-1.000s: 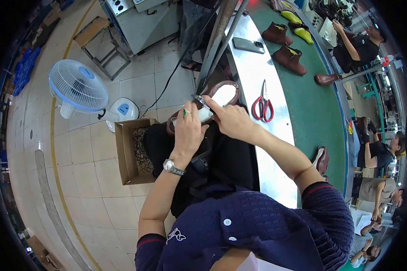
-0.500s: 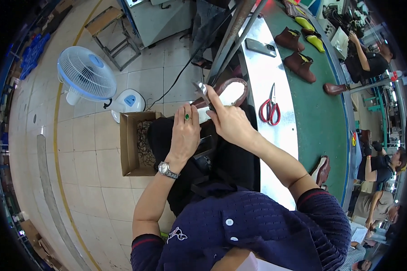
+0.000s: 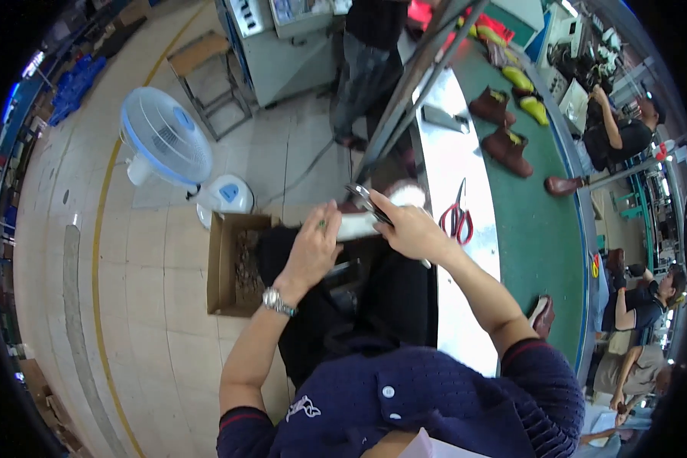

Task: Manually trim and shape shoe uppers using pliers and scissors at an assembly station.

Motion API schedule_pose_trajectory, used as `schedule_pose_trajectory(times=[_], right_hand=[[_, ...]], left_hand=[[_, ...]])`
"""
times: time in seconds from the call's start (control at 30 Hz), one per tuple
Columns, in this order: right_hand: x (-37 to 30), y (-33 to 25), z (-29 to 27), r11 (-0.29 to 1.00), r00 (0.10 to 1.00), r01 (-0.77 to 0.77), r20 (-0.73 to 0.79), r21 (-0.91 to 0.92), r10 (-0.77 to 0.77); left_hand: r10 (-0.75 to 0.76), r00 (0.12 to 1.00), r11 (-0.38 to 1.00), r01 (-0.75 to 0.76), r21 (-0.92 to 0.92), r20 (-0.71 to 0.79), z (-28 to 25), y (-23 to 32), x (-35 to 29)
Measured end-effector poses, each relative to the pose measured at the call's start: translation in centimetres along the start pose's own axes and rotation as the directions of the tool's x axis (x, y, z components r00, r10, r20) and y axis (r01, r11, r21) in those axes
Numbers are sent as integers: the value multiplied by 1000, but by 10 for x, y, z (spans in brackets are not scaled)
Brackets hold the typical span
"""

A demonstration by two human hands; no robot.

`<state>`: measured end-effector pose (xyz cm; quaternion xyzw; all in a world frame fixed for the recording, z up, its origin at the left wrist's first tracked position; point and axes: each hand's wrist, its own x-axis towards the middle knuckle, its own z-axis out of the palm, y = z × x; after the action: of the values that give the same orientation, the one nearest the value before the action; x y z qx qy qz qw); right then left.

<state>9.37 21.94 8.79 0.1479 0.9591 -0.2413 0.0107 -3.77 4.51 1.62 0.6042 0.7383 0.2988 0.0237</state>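
Over my lap a brown shoe lies bottom up, its white underside (image 3: 356,227) facing me; it is partly blurred. My left hand (image 3: 313,246), with a green-stoned ring and a wristwatch, grips one end with fingers closed over its edge. My right hand (image 3: 414,232) is closed round a metal tool that looks like pincers (image 3: 369,203), the shiny head sticking out past the fingers above the shoe. Whether the tool's jaws touch the shoe I cannot tell. The palm side of both hands is hidden.
Red-handled scissors (image 3: 458,221) and a phone (image 3: 444,119) lie on the metal ledge (image 3: 473,298) at my right. Brown shoes (image 3: 507,149) stand on the green belt (image 3: 523,229) beyond. A cardboard box (image 3: 220,267) and a fan (image 3: 166,137) stand left. Other people work across the belt.
My right hand has moved slightly right and down with the tool, and the shoe has tilted. My left hand keeps its hold. The whole view has shifted a little.
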Motion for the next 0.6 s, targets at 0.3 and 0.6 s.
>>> schedule_pose_trajectory(times=[0.3, 0.6], right_hand=[[-74, 20, 17, 983, 977, -182, 110, -4, 182], [-73, -47, 31, 897, 880, -183, 475, 402, -33]], left_hand=[[-369, 927, 864, 314, -393, -71, 4, 50, -67], [-602, 759, 798, 581, -162, -248, -19, 9, -109]])
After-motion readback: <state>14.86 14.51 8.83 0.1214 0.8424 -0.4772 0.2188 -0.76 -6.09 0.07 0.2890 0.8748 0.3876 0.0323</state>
